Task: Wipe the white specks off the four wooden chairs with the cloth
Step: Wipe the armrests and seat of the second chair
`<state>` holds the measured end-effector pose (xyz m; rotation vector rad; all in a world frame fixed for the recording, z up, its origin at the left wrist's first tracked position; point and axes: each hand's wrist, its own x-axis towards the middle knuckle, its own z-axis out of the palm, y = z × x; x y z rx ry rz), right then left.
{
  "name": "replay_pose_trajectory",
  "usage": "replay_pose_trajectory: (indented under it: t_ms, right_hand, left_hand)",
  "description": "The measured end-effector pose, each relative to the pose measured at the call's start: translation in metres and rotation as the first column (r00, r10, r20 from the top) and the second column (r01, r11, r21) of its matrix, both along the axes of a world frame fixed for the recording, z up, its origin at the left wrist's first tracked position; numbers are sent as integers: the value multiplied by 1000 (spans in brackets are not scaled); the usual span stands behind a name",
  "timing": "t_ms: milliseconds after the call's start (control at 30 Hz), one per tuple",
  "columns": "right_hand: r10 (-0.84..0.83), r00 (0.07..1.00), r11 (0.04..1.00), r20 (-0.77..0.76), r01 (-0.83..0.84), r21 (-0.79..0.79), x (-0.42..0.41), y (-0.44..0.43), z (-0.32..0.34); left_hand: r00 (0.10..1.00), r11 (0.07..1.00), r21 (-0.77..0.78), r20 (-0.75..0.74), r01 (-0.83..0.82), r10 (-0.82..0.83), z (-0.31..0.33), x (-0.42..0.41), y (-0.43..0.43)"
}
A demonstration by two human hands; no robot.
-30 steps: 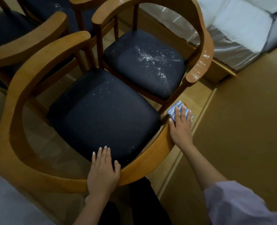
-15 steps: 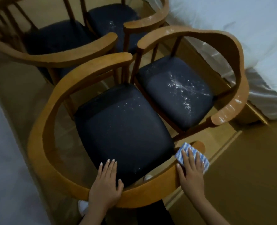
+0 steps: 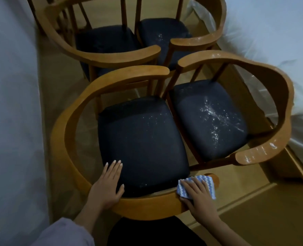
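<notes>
- The four wooden chairs stand packed two by two. The nearest chair [image 3: 147, 207] is at 6 o'clock of the view, with its curved rail [image 3: 58, 139] turned toward the person, so both hands can reach the wood without leaning.
- The cloth [image 3: 206, 181], a folded blue-and-white piece, lies on the tip of that rail at about 4 o'clock of the dark seat [image 3: 141, 139].
- The right hand [image 3: 198, 197] lies flat on the cloth with its fingers straight and slightly spread, pressing rather than pinching. A flat palm likely keeps the whole fold against the curved wood as it is drawn along.
- The left hand [image 3: 108, 185] is at 7 o'clock of the seat, fingers straight and close together. Its palm is over the rail and its fingertips are on the cushion, and it holds nothing. It probably braces the chair against the push of wiping.
- This seat shows only a faint scatter, mostly toward 1 o'clock.
- The neighbouring chair [image 3: 285, 110] at 3 o'clock carries the densest white specks [image 3: 211, 118] on its cushion, and there are pale marks on its armrest tip [image 3: 253, 156].
- At 12 o'clock, the far right seat [image 3: 163, 34] is speckled. The far left seat [image 3: 106, 39] is too dark to judge.
- By my reading the job is at an early stage: one rail is in hand, and the cushions are not yet clean.
- White bedding [image 3: 271, 41] lies close beside the right-hand chairs at 2 o'clock, so those chairs may need reaching from this side.
</notes>
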<state>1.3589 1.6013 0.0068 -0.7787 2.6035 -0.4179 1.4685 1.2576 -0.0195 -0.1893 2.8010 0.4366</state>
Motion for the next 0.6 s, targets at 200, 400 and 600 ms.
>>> replay_pose_trajectory:
  t_ms: [200,400,600]
  right_hand:
    - [-36,999,999,21,37,-38,-28,-22,8]
    - [-147,987,968,65,157,-197,-58,-70,47]
    - [-59,996,947,68,77,-310,-93,-96,67]
  left_hand:
    - [997,998,-55,70,14,-10,5,-1,-2]
    - [975,982,-22,111,-189,191,27,3,11]
    - [911,909,-66,-5,-412,413,42,-11,31]
